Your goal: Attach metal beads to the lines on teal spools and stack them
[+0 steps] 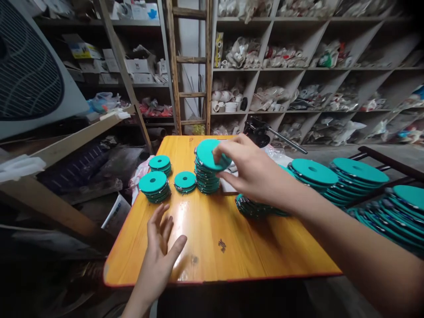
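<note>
My right hand (243,163) reaches across the table and grips a round green foam spool (207,154) at its right side. That spool is at the top of a tall stack of spools (207,185); whether it rests fully on them I cannot tell. The spools have line with small beads wound round their edges. My left hand (162,243) hovers over the table's near left part, fingers apart, holding nothing. Just beyond it are a stack of green spools (153,183), a smaller stack behind (160,162), and a low stack (185,180).
More spool stacks stand along the right of the yellow wooden table (205,260), partly behind my right forearm. A black clamp-like device (260,132) with a rod sits at the far edge. Behind are a wooden ladder (192,59) and shelves (281,68) of bagged parts.
</note>
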The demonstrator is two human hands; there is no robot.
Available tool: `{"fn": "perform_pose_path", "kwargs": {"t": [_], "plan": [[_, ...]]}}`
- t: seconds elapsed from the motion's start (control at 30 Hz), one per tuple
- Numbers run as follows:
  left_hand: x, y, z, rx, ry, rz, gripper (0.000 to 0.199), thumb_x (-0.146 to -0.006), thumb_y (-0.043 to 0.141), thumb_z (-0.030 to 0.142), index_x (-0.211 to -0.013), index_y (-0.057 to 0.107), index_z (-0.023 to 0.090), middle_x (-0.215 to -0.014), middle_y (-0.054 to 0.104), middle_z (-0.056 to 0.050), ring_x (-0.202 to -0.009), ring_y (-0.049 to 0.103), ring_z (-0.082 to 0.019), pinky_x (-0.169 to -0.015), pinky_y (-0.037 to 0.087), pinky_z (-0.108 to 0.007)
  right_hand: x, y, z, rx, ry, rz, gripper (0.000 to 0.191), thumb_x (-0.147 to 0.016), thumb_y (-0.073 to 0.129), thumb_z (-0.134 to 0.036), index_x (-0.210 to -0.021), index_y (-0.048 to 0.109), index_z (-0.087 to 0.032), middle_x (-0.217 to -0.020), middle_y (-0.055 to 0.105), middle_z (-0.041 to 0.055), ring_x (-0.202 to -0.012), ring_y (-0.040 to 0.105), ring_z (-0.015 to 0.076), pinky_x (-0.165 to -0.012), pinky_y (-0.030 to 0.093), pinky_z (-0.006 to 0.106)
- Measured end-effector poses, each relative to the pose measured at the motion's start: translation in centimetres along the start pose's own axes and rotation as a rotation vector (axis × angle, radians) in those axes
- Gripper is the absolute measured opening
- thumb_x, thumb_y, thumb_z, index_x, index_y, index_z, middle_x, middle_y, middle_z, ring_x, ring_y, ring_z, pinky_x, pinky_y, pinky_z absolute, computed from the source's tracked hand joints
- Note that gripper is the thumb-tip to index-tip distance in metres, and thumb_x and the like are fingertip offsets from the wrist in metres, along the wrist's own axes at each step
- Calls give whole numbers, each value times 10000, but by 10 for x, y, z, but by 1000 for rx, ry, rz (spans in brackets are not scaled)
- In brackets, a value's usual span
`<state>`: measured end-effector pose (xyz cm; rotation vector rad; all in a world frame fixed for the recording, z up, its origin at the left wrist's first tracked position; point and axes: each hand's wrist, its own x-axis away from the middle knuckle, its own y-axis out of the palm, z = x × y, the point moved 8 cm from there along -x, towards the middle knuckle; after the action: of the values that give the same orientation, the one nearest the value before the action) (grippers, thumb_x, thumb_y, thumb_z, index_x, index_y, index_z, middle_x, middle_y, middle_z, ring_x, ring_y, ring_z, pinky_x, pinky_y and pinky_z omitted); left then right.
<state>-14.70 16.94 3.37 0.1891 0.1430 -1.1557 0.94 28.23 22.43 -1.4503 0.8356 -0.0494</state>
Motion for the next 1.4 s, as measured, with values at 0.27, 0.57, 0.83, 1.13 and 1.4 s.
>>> {"fn": "perform_pose_path", "kwargs": {"t": [0.27, 0.57, 0.83, 1.13, 1.4], "plan": [[4, -7, -13, 71, -177, 9, 549, -875, 644, 426, -1344, 360, 389, -1588, 222, -38, -1451, 277, -324, -1161, 240, -569, -45, 40, 20, 242, -29, -243, 184, -757, 718, -177, -866, 577, -132, -859, 586, 75, -864, 525, 221, -675, 387, 293], [1, -14, -12, 119, -152, 90, 500, -857, 666, 425, -1294, 458, 297, -1493, 394, -97, -1334, 469, -308, -1116, 364, -490, -39, 122, -48, 140, -15, -437, 167, -884, 556, -79, -1043, 601, -99, -935, 636, 58, -800, 607, 147, -718, 504, 286], [-2, -24, -13, 191, -121, 216, 444, -865, 656, 430, -1243, 525, 238, -1352, 518, -104, -1174, 566, -227, -996, 460, -359, -44, 165, -22, -62, 225, -247, 230, -956, 544, -267, -1118, 566, -105, -1064, 609, 79, -925, 619, 167, -811, 538, 351], [-5, -17, 2, 362, -195, 200, 482, -887, 571, 534, -1203, 489, 180, -1079, 679, -141, -777, 688, -191, -509, 529, -239, 24, 116, -48, -355, 163, -62, 252, -912, 525, -209, -1151, 460, -163, -1132, 568, 85, -852, 619, 134, -693, 513, 238], [24, 45, 5, 201, -386, -213, 521, -808, 660, 572, -1043, 596, 112, -695, 683, -62, -455, 601, -130, -403, 475, -216, 112, 76, -62, 39, 6, 15, 269, -904, 535, -159, -1167, 498, -205, -1209, 588, 126, -709, 678, 198, -472, 469, 268]]}}
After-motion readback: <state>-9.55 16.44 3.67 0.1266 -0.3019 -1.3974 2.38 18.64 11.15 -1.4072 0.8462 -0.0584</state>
